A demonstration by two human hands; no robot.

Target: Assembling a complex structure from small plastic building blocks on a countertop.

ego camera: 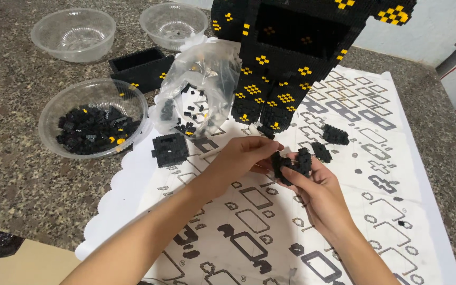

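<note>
Head view: both hands' fingers grip a black brick cluster near a clear plastic bag.

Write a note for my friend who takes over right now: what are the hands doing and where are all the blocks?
Left hand: pinching the small black block piece from its left side.
Right hand: gripping the same piece from below.
Big black and yellow model: standing at the top of the instruction sheet.
Loose blocks: in the plastic bowl and the clear bag; a small black cube and two small clumps lie on the sheet.
Done: most of the model.
Left: the held piece is not attached yet.
</note>
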